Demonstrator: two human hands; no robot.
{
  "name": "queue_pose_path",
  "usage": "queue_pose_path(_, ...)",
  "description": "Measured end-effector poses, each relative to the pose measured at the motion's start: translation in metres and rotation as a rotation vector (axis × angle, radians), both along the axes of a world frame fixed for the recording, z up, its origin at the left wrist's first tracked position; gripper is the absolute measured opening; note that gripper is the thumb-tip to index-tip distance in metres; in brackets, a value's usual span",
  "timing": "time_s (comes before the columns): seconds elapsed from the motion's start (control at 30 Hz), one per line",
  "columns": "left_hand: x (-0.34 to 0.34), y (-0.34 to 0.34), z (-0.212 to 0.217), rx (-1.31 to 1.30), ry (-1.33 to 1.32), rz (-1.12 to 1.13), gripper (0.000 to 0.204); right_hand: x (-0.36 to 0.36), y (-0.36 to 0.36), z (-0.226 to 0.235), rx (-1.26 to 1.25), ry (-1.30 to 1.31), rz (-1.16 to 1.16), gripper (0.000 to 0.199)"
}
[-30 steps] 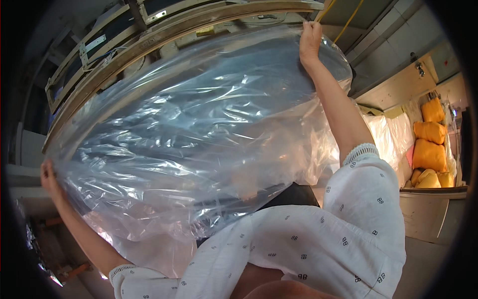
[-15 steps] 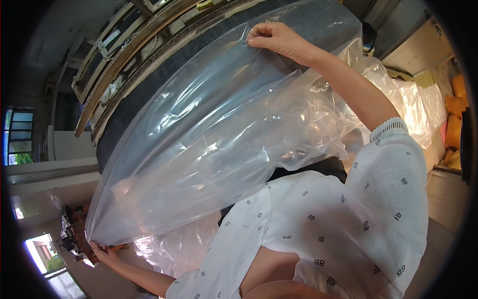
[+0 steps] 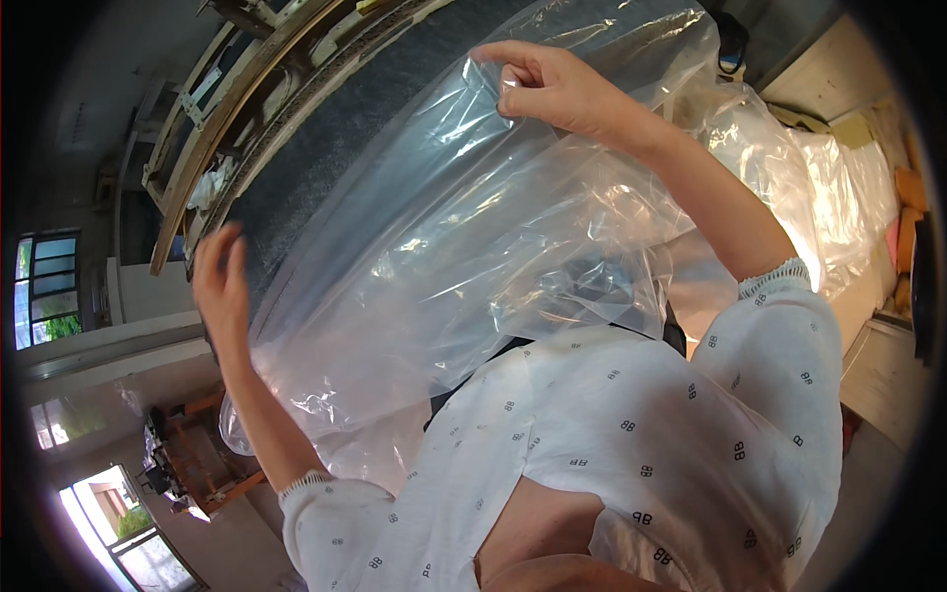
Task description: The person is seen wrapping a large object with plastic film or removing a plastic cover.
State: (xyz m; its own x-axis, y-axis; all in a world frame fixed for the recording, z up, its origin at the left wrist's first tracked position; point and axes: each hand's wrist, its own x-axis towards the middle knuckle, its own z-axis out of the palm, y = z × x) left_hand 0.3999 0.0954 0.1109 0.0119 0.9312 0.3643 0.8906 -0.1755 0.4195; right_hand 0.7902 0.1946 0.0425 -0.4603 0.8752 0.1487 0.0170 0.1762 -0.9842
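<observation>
- Nearest to me I see my own white short-sleeved shirt with small dark printed marks (image 3: 631, 444) filling the lower middle of the view, both forearms rising out of its sleeves.
- My left hand (image 3: 222, 286) is raised at the left, palm flat and fingers spread, pressed against the lower left edge of the large clear, crinkled plastic bag (image 3: 473, 247); its grip is open, resting on the film rather than closed round it.
- My right hand (image 3: 552, 89) is up at the top middle; its grip is closed, thumb and fingertips pinching the upper edge of the clear plastic bag.
- The bag is stretched between my two hands, running on a slant from lower left to upper right, right in front of me and above my chest; loose folds of it hang down onto the shirt.
- Behind the film, seen through it and above it, lies a long dark grey speckled cushion-like slab (image 3: 326, 148); I cannot tell whether the bag is already partly round it.
- Past the slab, a curved pale wooden frame (image 3: 227, 128) runs along the upper left.
- At the right, more clear plastic sheeting (image 3: 819, 187) lies heaped, with orange pieces (image 3: 908, 237) at the far right rim.
- Far lower left, a window (image 3: 49, 296) shows greenery.
</observation>
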Motion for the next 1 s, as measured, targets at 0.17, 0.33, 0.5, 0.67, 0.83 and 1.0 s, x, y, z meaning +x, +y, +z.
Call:
queue_pose_path(0.17,0.175,0.072,0.011,-0.003,-0.03,-0.449,0.019,0.012,0.001,-0.006,0.136,-0.035,0.019,0.058)
queue_pose_path(0.33,0.222,0.123,0.002,0.134,0.161,-0.604,0.019,0.017,-0.008,0.001,0.022,0.101,0.075,0.059)
queue_pose_path(0.5,0.232,0.127,-0.003,0.038,-0.054,-0.66,0.018,0.04,-0.011,0.012,-0.238,0.229,0.138,0.069)
queue_pose_path(0.67,0.232,0.127,-0.016,-0.052,-0.27,-0.676,0.018,0.046,-0.009,0.006,-0.333,0.32,0.225,0.07)
queue_pose_path(0.83,0.231,0.13,-0.039,-0.003,-0.379,-0.682,0.016,0.063,0.001,0.011,-0.505,0.403,0.331,0.065)
queue_pose_path(1.0,0.237,0.135,-0.06,-0.216,-1.138,-0.639,0.008,0.09,0.05,0.027,0.62,-0.389,-0.267,0.036)
